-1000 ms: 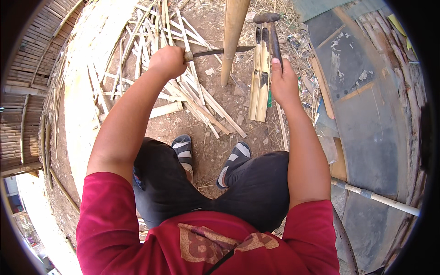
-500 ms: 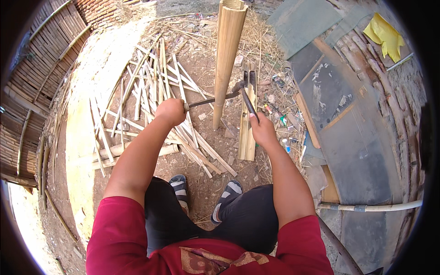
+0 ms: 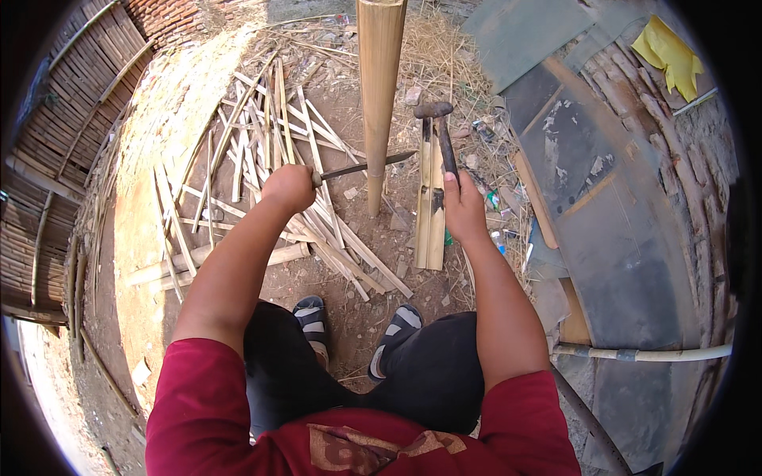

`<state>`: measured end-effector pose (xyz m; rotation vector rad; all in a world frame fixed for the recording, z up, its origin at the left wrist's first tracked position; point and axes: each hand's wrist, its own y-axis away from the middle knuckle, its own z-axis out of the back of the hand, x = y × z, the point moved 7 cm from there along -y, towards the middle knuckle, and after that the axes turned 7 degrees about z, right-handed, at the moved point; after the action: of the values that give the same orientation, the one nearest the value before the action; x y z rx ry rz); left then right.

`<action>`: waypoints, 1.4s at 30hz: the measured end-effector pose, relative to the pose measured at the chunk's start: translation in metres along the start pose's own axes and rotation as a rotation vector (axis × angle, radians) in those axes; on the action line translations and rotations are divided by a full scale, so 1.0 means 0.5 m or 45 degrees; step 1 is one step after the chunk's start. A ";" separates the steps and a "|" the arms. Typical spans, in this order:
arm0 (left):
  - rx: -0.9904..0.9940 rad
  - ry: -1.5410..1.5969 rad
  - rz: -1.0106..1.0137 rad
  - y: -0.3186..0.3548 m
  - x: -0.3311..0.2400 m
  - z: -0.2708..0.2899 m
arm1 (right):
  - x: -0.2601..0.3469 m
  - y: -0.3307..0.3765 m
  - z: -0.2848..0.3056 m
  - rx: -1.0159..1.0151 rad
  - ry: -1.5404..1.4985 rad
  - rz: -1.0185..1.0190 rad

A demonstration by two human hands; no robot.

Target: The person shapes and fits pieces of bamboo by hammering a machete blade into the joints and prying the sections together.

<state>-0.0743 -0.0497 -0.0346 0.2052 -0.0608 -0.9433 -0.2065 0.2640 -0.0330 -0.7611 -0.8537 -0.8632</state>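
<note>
A thick upright bamboo pole [image 3: 379,87] stands on the dirt in front of me. My left hand [image 3: 290,189] grips the handle of a long knife [image 3: 367,166], whose blade lies across the pole partway up. My right hand [image 3: 463,210] holds a hammer [image 3: 439,127] by its handle, head raised to the right of the pole. Below the hammer, split bamboo slats [image 3: 432,210] lie on the ground.
Many thin bamboo strips [image 3: 270,151] are scattered on the dirt to the left. My sandalled feet [image 3: 359,329] are below. A woven bamboo wall [image 3: 55,143] curves at left. Grey sheets [image 3: 619,222], a yellow cloth [image 3: 671,51] and a white pipe [image 3: 643,353] lie right.
The view has tilted so the pole looks taller. The hammer has swung up and back from the knife blade, and the knife stays across the pole.
</note>
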 end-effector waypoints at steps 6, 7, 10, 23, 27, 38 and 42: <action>-0.009 0.005 0.007 -0.007 0.008 0.001 | -0.054 -0.009 -0.038 0.100 0.251 -0.050; -0.022 -0.010 0.007 -0.007 0.009 0.000 | -0.029 -0.020 -0.027 0.033 0.161 0.005; 0.049 -0.030 0.025 -0.014 0.010 -0.003 | 0.009 -0.017 -0.019 -0.024 0.047 0.057; 0.080 0.024 0.040 -0.021 -0.007 -0.016 | -0.088 0.001 -0.050 0.078 0.249 -0.002; 0.020 0.022 0.054 -0.020 0.011 -0.011 | -0.038 -0.028 -0.035 0.082 0.231 0.056; 0.063 0.026 0.035 -0.026 -0.005 -0.040 | -0.023 -0.022 -0.016 0.035 0.230 0.016; 0.018 0.085 -0.018 -0.037 -0.027 -0.088 | 0.038 -0.021 0.016 -0.099 0.003 0.057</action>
<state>-0.0910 -0.0427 -0.0810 0.2503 -0.0046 -0.9499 -0.2108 0.2601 -0.0108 -0.8435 -0.8018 -0.8613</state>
